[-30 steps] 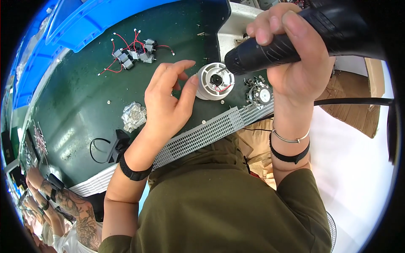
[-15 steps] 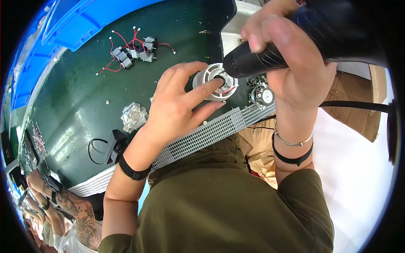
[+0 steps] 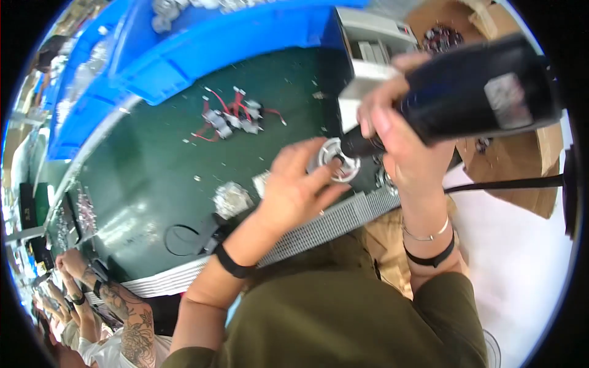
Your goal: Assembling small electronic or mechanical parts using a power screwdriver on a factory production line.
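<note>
My left hand (image 3: pixel 296 191) is closed around a white round plastic housing (image 3: pixel 351 173), with a finger pressed to the dark part at its middle. My right hand (image 3: pixel 408 144) grips a thick black electric screwdriver (image 3: pixel 466 92) that lies sideways. Its narrow end meets the upper right of the housing; the bit's exact contact is blurred. Beside the housing, small metal parts (image 3: pixel 381 176) are partly hidden by my right hand. Farther back on the green table lies a cluster of small grey motors (image 3: pixel 248 124) with red wires.
Blue bins (image 3: pixel 245 43) line the far side. Crumpled silvery material (image 3: pixel 232 200) and a black cable loop (image 3: pixel 178 240) lie left of my forearm. A perforated strip (image 3: pixel 325 227) edges the table. A cardboard box (image 3: pixel 540 165) stands right; another person's forearm (image 3: pixel 126 306) is at lower left.
The view has shifted, so more of the blue bins and the box at the right show. The screwdriver and both hands keep hold, the screwdriver's end still at the housing.
</note>
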Demonstrator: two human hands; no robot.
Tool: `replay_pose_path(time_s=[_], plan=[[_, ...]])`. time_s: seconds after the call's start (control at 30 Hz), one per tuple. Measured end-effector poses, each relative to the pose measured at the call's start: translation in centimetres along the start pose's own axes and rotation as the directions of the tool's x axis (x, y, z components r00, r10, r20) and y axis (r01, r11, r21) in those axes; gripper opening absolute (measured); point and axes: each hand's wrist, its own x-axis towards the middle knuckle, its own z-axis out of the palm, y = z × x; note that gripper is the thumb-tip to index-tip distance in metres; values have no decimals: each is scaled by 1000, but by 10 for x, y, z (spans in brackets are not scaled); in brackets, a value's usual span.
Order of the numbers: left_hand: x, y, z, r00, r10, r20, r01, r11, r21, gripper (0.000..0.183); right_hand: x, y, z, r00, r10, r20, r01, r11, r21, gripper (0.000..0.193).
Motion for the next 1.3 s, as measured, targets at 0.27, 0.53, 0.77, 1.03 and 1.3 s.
replay_pose_path(time_s=[0.27,0.53,0.77,1.03,1.3], plan=[[-2,9,-22,983,-111,-148,110,994,-13,51,27,-25,-1,996,-80,-50,87,982,169,38],[-85,-139,-209,851,-409,-329,524,637,565,54,-8,7,57,885,-454,107,446,758,-476,19],[-86,-150,-261,698,-264,-666,681,533,503,53,12,75,98,784,587,204,-152,499,-853,31],[60,-52,-205,961,-33,-274,131,927,350,26,6,85,88,914,314,256,-51,717,-695,21],[244,-180,-109,930,351,111,-347,737,580,29,7,59,81,629,706,326,-777,585,232,16]])
